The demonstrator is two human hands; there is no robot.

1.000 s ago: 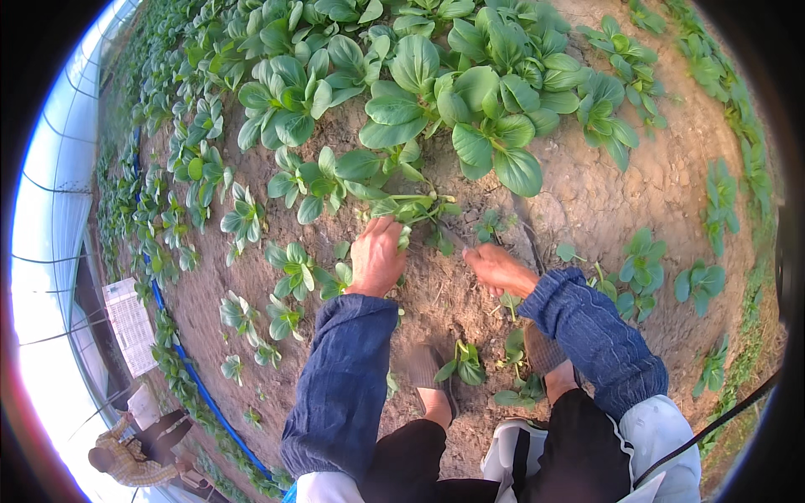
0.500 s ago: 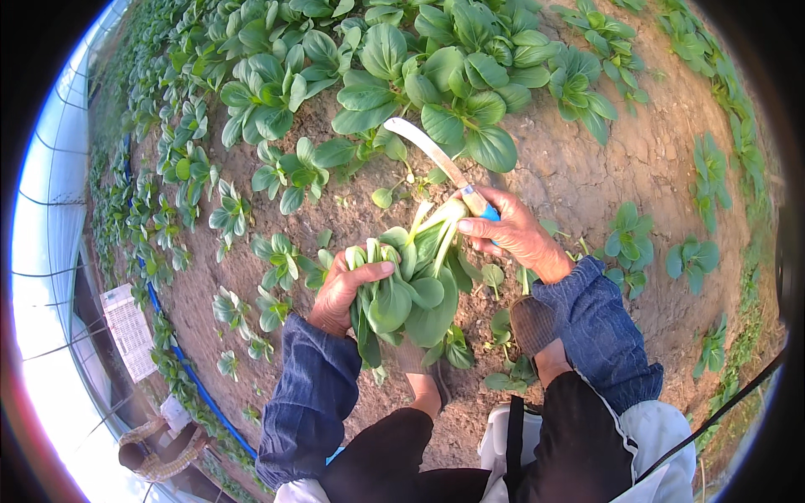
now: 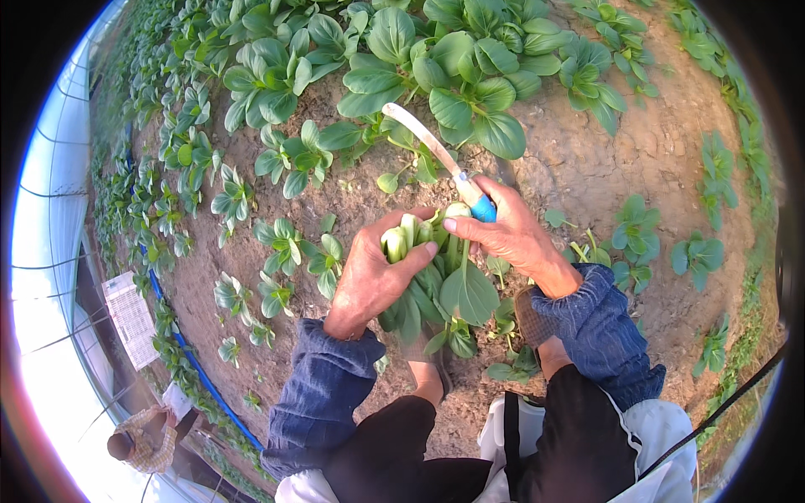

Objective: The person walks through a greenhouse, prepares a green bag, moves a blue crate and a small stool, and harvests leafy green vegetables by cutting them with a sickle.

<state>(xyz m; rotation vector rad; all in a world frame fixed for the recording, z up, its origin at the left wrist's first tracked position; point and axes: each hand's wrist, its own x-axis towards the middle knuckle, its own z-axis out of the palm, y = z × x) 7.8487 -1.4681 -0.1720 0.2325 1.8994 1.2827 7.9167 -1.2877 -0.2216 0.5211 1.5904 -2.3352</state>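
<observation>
My left hand (image 3: 377,272) is closed around a bunch of bok choy (image 3: 408,312), with pale cut stem ends up and green leaves hanging down. My right hand (image 3: 516,241) grips a sickle (image 3: 482,208) by its blue handle. Its narrow curved blade points away from me, up and to the left. The right thumb also presses against a bok choy stalk (image 3: 457,212) at the right side of the bunch, its broad leaf drooping below. The right fingers under the handle are partly hidden.
Dense bok choy plants (image 3: 461,71) grow ahead, with smaller ones (image 3: 281,247) to the left. Bare soil (image 3: 587,168) lies to the right. A blue hose (image 3: 201,386) runs along the left, near a white crate (image 3: 130,318) and another person (image 3: 142,440). My shoes are below the bunch.
My left hand has moved up and right to the stem ends, bringing the bunch together beneath both hands. The right hand still holds the sickle. The other person at lower left has shifted.
</observation>
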